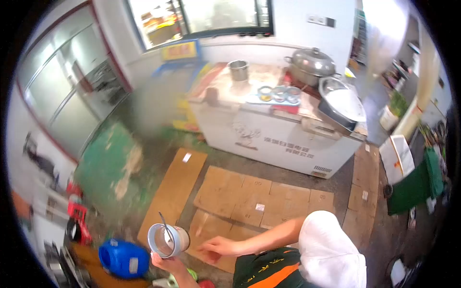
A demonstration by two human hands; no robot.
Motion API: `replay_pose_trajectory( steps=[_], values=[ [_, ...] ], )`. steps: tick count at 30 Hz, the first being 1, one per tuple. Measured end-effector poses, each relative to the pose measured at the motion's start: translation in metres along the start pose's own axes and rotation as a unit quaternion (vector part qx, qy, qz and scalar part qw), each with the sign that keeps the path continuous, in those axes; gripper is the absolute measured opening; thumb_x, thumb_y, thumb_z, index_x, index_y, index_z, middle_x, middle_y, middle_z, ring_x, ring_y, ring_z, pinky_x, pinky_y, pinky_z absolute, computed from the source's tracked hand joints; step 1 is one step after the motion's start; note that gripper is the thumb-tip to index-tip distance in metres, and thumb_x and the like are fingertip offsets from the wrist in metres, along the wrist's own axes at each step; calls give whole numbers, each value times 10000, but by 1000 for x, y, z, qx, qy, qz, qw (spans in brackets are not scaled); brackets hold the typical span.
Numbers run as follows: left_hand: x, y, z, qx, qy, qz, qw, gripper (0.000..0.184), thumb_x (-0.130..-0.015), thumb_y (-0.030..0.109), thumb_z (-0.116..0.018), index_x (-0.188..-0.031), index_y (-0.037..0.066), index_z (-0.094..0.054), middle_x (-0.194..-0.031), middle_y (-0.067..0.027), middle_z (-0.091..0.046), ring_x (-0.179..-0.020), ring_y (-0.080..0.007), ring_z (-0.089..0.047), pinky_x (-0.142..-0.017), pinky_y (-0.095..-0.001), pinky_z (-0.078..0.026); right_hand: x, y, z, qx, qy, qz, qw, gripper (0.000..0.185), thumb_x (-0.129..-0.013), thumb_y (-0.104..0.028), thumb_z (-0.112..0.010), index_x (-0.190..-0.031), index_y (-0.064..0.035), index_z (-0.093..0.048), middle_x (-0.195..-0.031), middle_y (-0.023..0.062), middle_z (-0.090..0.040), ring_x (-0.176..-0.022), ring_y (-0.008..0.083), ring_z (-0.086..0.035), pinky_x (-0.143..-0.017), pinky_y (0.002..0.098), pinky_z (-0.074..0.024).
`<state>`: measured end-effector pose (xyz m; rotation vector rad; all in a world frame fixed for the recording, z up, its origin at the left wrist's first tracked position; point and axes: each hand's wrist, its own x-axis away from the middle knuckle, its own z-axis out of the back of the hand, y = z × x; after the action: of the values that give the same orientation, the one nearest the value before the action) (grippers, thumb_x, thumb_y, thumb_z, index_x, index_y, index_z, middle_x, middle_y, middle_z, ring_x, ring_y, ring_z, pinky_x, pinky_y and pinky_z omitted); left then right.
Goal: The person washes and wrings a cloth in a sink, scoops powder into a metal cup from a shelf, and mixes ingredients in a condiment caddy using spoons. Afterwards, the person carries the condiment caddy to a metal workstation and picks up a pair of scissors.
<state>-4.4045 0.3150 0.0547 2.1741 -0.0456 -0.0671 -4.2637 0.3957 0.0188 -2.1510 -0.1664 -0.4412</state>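
Observation:
My left hand (168, 263) is at the bottom, wrapped round the lower side of a light-coloured cup (180, 240). The cup is tilted, its opening facing up and left, and a dark thin handle (164, 222) sticks out over its rim. To the right of the cup is my right hand (218, 247), apart from it, with its fingers spread and nothing in them. Below my right arm a dark green cloth (266, 269) with an orange stripe shows.
Flattened cardboard (254, 192) covers part of the floor ahead. Beyond it stands a white chest freezer (259, 137) bearing a metal pot (238, 72), a lidded pan (312, 65) and a cup tray (252, 100). A blue barrel (113, 257) lies left; a green bin (413, 189) stands right.

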Motion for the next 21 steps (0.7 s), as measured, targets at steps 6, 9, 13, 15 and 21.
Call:
replay_pose_trajectory(
  steps=[6,9,13,15,21],
  values=[
    [-68,-124,-128,-80,-396,67,912,322,-677,327,-517,-593,28,-433,-599,-6,-447,-551,-95,-422,-493,-237,-363,19,-66,174,379,280,300,829,852,-634,-186,-640,-1300,-117,-113,-1255,133,-247,-1008,247,-393,-874,354,-344],
    [-95,-200,-188,-114,-588,252,760,347,-608,333,-580,-513,47,-409,-503,31,-384,-459,-56,-346,-407,-207,-259,33,-139,187,439,346,342,756,933,-591,-251,-702,-1296,-87,-113,-1258,136,-270,-1137,258,-291,-943,373,-271],
    [-84,-264,-293,-78,-778,230,580,370,-608,335,-585,-476,60,-377,-450,43,-312,-435,-55,-291,-392,-248,-184,28,-193,219,361,371,345,783,955,-556,-283,-735,-1282,-61,-156,-1255,140,-289,-1173,265,-266,-958,372,-248],
    [-78,-299,-334,-60,-799,271,534,359,-610,316,-586,-482,50,-381,-442,37,-292,-428,-56,-283,-393,-245,-189,24,-209,236,358,414,326,771,879,-567,-255,-731,-1259,-56,-226,-1215,139,-335,-1137,271,-312,-945,363,-266],
    [-48,-393,-471,-69,-895,88,432,215,-638,209,-545,-565,34,-443,-529,-45,-396,-530,-147,-382,-500,-266,-285,21,-253,334,355,525,342,694,740,-569,-203,-716,-1175,-28,-329,-1152,143,-377,-1084,281,-358,-903,357,-312]
  ],
)
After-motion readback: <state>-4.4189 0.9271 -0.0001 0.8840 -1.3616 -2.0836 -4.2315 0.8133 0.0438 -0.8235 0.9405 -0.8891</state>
